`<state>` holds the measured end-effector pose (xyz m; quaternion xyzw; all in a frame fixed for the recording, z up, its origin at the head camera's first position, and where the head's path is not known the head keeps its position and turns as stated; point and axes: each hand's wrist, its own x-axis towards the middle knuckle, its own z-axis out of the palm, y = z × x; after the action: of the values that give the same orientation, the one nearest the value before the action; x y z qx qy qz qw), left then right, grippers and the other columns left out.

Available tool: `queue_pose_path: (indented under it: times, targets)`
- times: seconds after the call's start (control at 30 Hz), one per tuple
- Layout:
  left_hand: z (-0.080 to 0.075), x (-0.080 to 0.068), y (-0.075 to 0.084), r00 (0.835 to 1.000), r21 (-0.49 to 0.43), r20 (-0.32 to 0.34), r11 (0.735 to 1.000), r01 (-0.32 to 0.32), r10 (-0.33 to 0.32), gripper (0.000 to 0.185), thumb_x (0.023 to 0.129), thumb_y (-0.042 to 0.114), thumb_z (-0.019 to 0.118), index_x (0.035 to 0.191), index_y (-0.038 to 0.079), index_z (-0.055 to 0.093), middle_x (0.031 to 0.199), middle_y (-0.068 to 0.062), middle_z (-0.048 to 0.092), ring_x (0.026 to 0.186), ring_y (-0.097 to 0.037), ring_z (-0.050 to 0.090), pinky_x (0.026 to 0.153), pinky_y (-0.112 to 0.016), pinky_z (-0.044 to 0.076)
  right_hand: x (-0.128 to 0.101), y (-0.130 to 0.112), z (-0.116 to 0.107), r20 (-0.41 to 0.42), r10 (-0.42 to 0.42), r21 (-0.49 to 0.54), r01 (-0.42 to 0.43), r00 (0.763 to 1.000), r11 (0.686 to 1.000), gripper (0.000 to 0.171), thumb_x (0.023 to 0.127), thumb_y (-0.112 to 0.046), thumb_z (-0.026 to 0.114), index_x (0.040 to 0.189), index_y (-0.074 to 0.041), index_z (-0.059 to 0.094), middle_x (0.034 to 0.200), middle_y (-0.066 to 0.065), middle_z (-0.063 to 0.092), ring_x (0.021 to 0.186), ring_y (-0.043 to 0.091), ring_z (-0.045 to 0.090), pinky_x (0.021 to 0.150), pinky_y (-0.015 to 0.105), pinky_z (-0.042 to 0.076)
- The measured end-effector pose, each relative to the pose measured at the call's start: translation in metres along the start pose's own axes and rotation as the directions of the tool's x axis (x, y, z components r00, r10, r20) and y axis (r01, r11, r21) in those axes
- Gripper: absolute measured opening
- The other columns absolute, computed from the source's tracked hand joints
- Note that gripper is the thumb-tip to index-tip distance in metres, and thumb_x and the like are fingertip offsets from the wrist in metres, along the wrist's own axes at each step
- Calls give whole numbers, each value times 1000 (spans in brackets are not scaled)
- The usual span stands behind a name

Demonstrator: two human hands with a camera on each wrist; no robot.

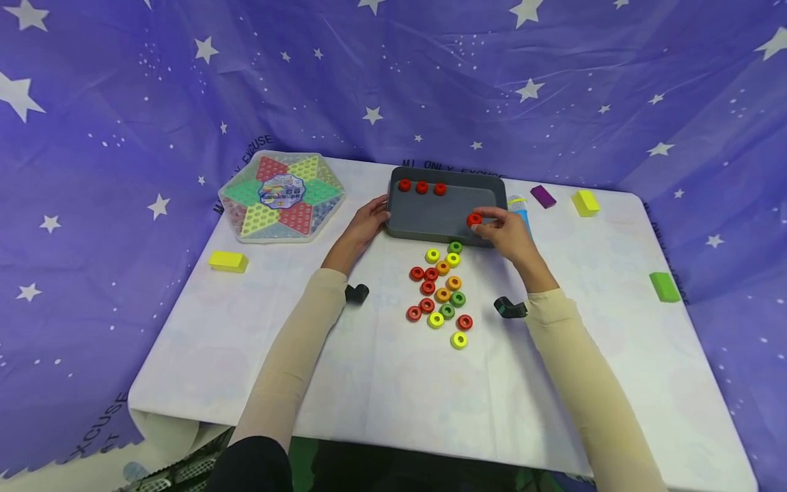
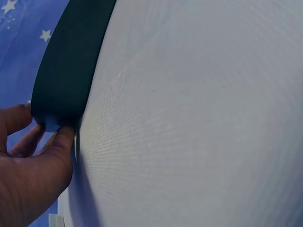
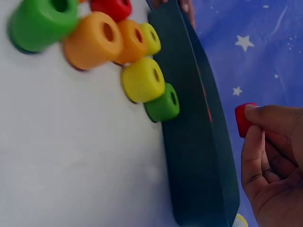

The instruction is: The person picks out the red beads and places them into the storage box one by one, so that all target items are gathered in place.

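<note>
Right hand [image 1: 507, 232], centre right of the head view, pinching a red ring [image 1: 474, 219] at fingertips over the right part of the grey tray [image 1: 430, 219]. Left hand [image 1: 369, 222] gripping the tray's left edge, thumb and fingers curled round its corner. Three red rings [image 1: 421, 186] in a row along the tray's far side. Loose rings [image 1: 439, 290], red, orange, yellow and green, clustered on the white tabletop [image 1: 369, 383] just below the tray, a green one touching its near wall. Hexagonal game box [image 1: 281, 197] at upper left of the tabletop.
</note>
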<state>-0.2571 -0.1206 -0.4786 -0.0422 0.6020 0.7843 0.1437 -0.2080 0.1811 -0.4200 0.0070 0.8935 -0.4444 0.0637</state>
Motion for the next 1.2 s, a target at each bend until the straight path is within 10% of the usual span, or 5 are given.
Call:
queue_pose_path:
  times: [0.63,1.2]
  targets:
    - [0,-3,0,999,41,-13,999,35,-34,52,98,1,48,148,15,40,150,-8,41,137,-18,40,113,-34,32,63,-18,-1,39,63,46,-65,997,997,40,92,-20,65,132,-16,60,123,13,63,107,27,61,95,42,47]
    - [-4,-2,-3,1000,47,-6,999,12,-11,53,97,0,49,148,14,40,150,-10,42,137,-19,40,114,-35,32,107,-18,13,46,106,-87,-102,993,991,41,93,-17,63,133,-10,58,129,16,58,104,28,58,96,44,47]
